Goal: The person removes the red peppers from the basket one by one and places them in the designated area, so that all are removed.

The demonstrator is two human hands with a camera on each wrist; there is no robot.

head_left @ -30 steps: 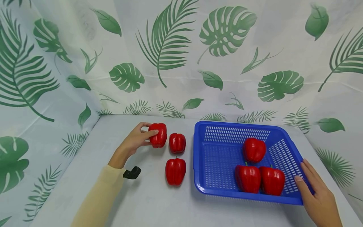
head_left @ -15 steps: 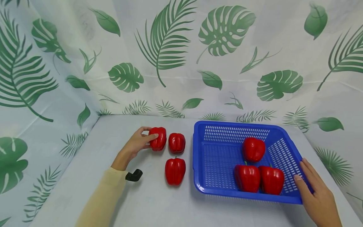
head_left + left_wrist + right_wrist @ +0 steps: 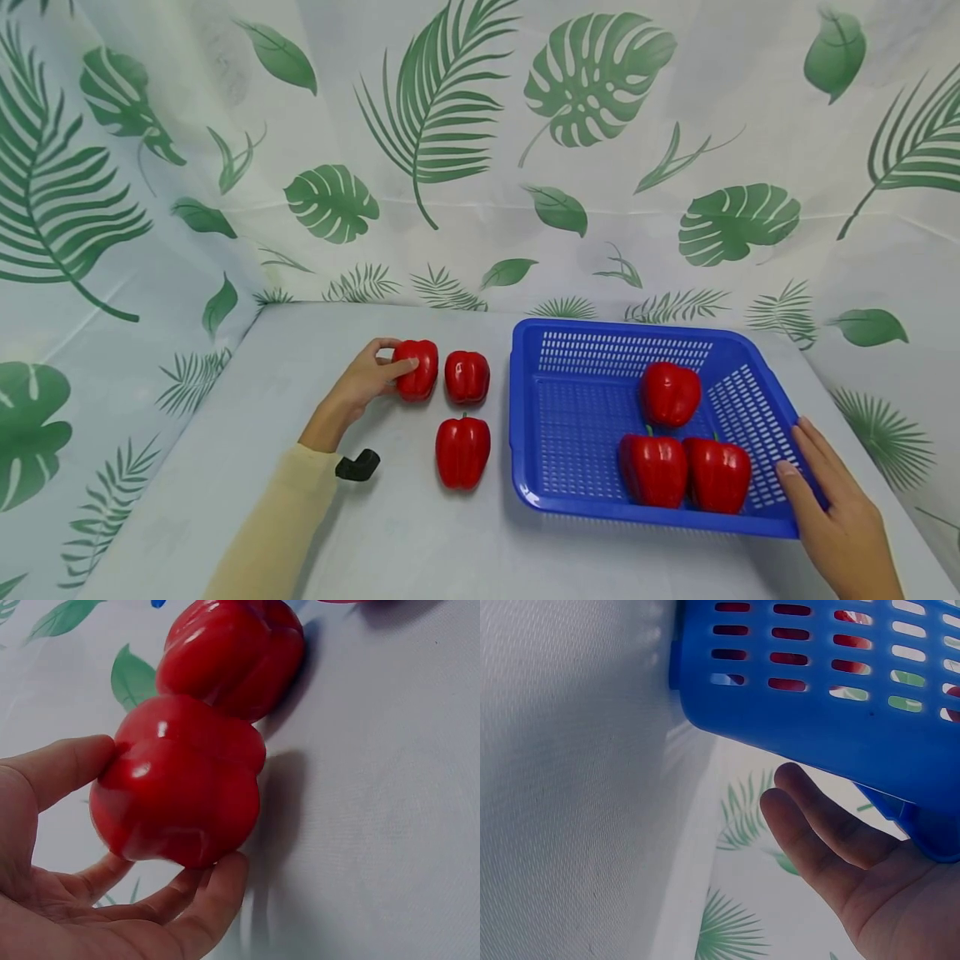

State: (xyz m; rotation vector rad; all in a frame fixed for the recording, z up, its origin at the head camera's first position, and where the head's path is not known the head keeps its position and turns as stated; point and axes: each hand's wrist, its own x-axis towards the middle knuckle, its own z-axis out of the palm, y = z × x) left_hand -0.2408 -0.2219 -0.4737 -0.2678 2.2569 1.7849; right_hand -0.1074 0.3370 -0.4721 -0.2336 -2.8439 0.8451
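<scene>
My left hand (image 3: pixel 363 382) grips a red bell pepper (image 3: pixel 417 371), thumb on one side and fingertips below it in the left wrist view. Right beside it on the table stands a second red bell pepper (image 3: pixel 467 377), which the held one overlaps in the left wrist view. A third bell pepper (image 3: pixel 462 452), stem up, sits nearer to me. To the right is a blue plastic basket (image 3: pixel 585 508) with three red bell peppers on its right side. My right hand (image 3: pixel 847 517) holds the basket's right rim, thumb over the inner side and fingers (image 3: pixel 802 840) outside.
The white table (image 3: pixel 420 550) runs back to a hanging cloth (image 3: pixel 465 242) printed with green leaves, which also rises at the left and right. A small black piece (image 3: pixel 357 465) sticks out by my left cuff.
My left hand has lowered the bell pepper, bringing it down beside the second one. My right hand stays on the basket rim, and the other peppers have not moved.
</scene>
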